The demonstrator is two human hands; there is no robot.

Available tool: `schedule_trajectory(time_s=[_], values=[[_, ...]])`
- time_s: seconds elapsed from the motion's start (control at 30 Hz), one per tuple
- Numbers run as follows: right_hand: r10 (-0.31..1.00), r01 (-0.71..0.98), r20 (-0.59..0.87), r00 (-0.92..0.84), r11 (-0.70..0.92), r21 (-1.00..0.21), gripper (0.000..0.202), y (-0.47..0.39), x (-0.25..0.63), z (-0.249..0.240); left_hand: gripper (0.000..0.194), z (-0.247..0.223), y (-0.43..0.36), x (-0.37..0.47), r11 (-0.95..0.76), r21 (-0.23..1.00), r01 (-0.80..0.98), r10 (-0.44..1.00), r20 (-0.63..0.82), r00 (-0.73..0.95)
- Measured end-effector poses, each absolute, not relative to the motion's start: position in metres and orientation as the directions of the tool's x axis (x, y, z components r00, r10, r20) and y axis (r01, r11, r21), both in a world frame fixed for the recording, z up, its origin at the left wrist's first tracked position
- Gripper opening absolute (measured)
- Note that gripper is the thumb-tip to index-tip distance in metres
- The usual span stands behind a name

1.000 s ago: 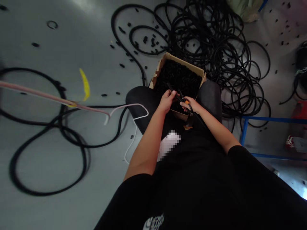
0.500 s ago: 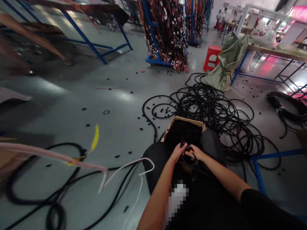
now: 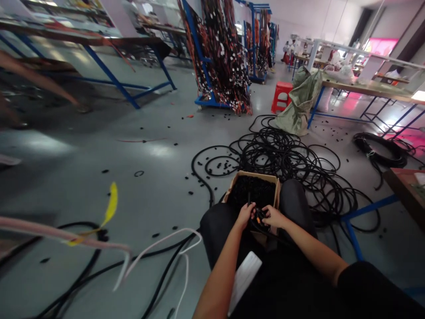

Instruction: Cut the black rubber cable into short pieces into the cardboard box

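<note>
A cardboard box (image 3: pixel 277 195) full of small black pieces (image 3: pixel 257 186) sits between my knees. Over its near edge, my left hand (image 3: pixel 245 215) is closed around a black cable (image 3: pixel 249 197), whose end stands up above the fingers. My right hand (image 3: pixel 275 217) is just to the right, its fingertips bent in a pinch at a dark part; what they grip is too small to make out. Between the two hands shows a small orange piece (image 3: pixel 258 219) against dark loops. A white flat object (image 3: pixel 245 279) lies by my left forearm.
Tangled black cable (image 3: pixel 275 150) covers the floor ahead and to the right, with small black pieces scattered about. Beyond stand a red stool (image 3: pixel 281 96), a green sack (image 3: pixel 299 104) and a blue rack (image 3: pixel 212 104) of wires. A pinkish tube (image 3: pixel 83 237) crosses at left.
The view has tilted up and swung slightly right. My right hand has moved a little away from my left, widening the gap. The left still holds the cable.
</note>
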State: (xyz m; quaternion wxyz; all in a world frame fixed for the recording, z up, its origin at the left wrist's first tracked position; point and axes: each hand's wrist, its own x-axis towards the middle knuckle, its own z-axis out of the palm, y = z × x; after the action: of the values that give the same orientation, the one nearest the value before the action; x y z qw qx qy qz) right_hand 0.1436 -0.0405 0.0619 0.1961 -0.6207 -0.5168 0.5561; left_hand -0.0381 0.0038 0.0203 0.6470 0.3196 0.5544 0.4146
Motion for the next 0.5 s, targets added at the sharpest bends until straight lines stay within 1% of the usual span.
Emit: schedule_trajectory(time_s=[0.1,0.2,0.27,0.37,0.43,0.5], values=[[0.897,0.486,-0.420,-0.137,-0.309,-0.818,0.049,-0.040,0.147,0.056,0.043,0.023,0.002,-0.039,0.454,0.876,-0.161,0.890,-0.455,0.032],[0.900,0.516,-0.395,-0.186,-0.252,-0.818,0.052,-0.036,0.149,0.048,0.046,0.030,-0.006,-0.046,0.459,0.879,-0.128,0.887,-0.461,0.012],[0.880,0.517,-0.403,-0.251,-0.229,-0.824,0.055,-0.035,0.148,0.044,0.052,0.037,-0.016,-0.053,0.461,0.881,-0.105,0.886,-0.464,-0.004],[0.837,0.494,-0.417,-0.355,-0.210,-0.843,0.059,-0.037,0.147,0.042,0.066,0.049,-0.036,-0.069,0.464,0.883,-0.072,0.883,-0.468,-0.043],[0.802,0.463,-0.426,-0.419,-0.215,-0.860,0.059,-0.040,0.145,0.044,0.075,0.056,-0.051,-0.079,0.467,0.882,-0.058,0.880,-0.470,-0.068],[0.766,0.424,-0.436,-0.473,-0.235,-0.874,0.057,-0.042,0.144,0.046,0.079,0.064,-0.063,-0.087,0.477,0.877,-0.048,0.874,-0.480,-0.077]])
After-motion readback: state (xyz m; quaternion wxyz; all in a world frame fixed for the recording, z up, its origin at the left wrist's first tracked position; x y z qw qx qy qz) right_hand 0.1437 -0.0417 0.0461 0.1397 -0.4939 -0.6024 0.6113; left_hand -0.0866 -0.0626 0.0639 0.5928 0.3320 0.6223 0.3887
